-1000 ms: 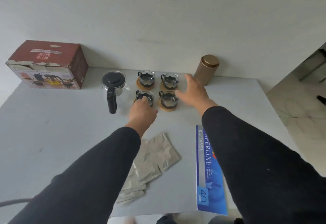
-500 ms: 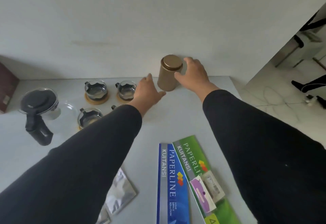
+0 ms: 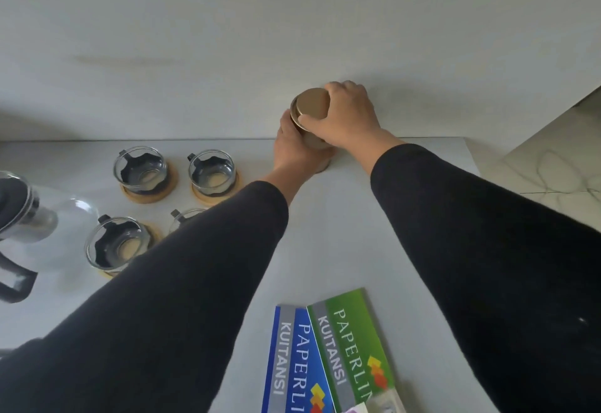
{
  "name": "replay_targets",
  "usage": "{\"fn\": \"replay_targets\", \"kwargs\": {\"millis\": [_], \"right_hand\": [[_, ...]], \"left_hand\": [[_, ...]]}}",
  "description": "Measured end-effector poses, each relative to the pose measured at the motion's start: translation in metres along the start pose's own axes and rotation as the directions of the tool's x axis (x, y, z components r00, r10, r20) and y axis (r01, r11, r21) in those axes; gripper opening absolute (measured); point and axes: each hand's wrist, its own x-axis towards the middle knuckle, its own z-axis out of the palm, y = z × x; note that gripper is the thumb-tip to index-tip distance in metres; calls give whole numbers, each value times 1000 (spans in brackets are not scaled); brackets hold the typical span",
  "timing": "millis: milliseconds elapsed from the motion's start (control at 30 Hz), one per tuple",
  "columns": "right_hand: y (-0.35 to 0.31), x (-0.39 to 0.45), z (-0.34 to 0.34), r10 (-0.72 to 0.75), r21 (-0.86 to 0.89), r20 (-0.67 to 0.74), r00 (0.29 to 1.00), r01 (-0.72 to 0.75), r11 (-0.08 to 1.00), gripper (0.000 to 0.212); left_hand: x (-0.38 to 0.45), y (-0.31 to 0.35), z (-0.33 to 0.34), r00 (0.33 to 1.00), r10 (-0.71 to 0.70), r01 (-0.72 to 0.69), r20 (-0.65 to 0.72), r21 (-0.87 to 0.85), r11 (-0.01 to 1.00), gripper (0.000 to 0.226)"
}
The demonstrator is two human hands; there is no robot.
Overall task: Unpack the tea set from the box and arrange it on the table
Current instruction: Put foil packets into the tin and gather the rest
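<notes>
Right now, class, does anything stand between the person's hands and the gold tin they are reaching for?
Nothing visible does. The left hand wraps the body of the gold tin and the right hand grips its lid. The cups sit apart, off to the left.

The canister [image 3: 310, 126] is standing at the back of the table [image 3: 341, 250], close against the wall [image 3: 292, 22]. The left hand [image 3: 294, 149] is wrapping its near-left side, while the right hand [image 3: 348, 116] is sitting over the lid from the right. To the left, 4 cups are sitting in 2 rows on coasters: 2 behind [image 3: 141, 168] [image 3: 211, 170], 1 in front [image 3: 117, 243], and 1 [image 3: 185, 217] mostly hidden under the left sleeve [image 3: 162, 299]. The teapot [image 3: 35, 227] is lying further left, at the frame edge. 2 booklets [image 3: 325, 357] are overlapping at the near edge, between both arms.
</notes>
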Motion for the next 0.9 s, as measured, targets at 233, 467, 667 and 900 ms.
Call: {"fn": "replay_targets", "kwargs": {"millis": [233, 467, 667, 900], "right_hand": [[4, 6, 7, 3, 49, -70, 998, 0, 999, 67], [5, 8, -1, 13, 140, -51, 999, -6, 990, 68], [7, 11, -7, 56, 252, -58, 997, -40, 967, 60], [6, -3, -6, 129, 374, -208, 970, -43, 926, 63]], "left_hand": [[10, -5, 13, 994, 4, -12, -108, -74, 997, 82], [13, -10, 12, 991, 69, -70, -115, -9, 997, 78], [16, -14, 12, 991, 85, -83, -106, 20, 996, 80], [11, -10, 10, 995, 56, -57, -82, -11, 998, 87]]}}
